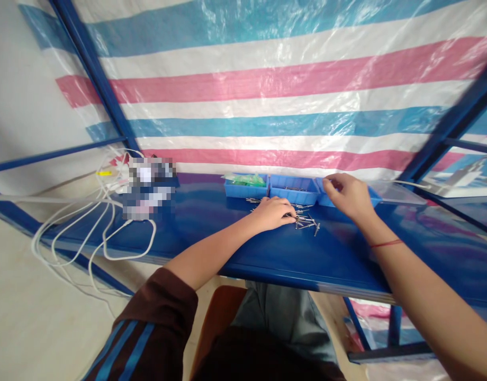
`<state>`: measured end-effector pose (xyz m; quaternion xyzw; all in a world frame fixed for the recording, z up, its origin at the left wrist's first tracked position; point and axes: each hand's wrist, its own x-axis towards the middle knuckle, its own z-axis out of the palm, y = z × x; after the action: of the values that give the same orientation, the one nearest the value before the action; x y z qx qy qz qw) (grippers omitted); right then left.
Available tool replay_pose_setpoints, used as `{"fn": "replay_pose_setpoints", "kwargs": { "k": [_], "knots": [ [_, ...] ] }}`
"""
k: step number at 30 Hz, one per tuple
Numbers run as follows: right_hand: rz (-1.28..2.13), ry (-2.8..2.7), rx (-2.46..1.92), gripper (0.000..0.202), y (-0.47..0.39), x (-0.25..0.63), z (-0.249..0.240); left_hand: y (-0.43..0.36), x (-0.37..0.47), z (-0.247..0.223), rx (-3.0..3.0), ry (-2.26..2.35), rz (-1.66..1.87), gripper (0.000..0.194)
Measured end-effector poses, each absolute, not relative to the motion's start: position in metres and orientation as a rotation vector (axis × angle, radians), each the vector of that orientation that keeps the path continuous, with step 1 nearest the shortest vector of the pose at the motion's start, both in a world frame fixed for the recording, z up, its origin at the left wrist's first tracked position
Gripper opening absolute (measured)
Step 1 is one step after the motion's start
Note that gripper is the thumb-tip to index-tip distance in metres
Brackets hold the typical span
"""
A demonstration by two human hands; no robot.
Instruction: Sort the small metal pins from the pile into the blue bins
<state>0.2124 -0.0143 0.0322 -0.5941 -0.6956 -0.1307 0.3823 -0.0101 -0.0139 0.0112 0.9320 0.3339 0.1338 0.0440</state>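
My left hand [274,212] rests palm down on a loose heap of thin silver metal pins [306,221] on the blue tabletop. Its fingers are curled together, and what sits between the fingertips is too small to make out. Over the right-hand blue bin [373,197] is my right hand [349,194], thumb and fingers bent towards each other at the bin's left part. Whatever those fingers grip is hidden. The middle blue bin [293,198] holds a few thin metal pieces. Green plastic bags [249,180] lie in the left blue bin [243,191].
White cables [104,256] tangle at the left end of the table [212,238] and hang over its edge. Blurred-out items [150,185] lie beside them. Blue frame posts [104,95] stand at both sides, with a striped plastic sheet [247,84] behind.
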Motion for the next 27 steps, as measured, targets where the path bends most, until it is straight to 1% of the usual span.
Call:
{"fn": "replay_pose_setpoints", "kwargs": {
  "k": [4, 8, 15, 23, 27],
  "knots": [
    [-0.148, -2.011, -1.352, 0.026, -0.019, 0.196, 0.027, -0.016, -0.009, 0.012, 2.883, 1.066, 0.457, 0.02],
    [-0.004, -2.126, -1.302, 0.025, -0.021, 0.19, 0.023, -0.017, -0.009, 0.012, 2.88, 1.085, 0.475, 0.021],
    [0.053, -2.163, -1.284, 0.023, -0.024, 0.188, 0.024, -0.014, -0.01, 0.012, 2.853, 1.082, 0.55, 0.022],
    [0.104, -2.205, -1.281, 0.025, -0.027, 0.185, 0.025, -0.013, -0.009, 0.011, 2.849, 1.044, 0.532, 0.024],
    [0.229, -2.209, -1.231, 0.023, -0.028, 0.184, 0.024, -0.013, -0.008, 0.01, 2.836, 1.051, 0.627, 0.023]
  ]
}}
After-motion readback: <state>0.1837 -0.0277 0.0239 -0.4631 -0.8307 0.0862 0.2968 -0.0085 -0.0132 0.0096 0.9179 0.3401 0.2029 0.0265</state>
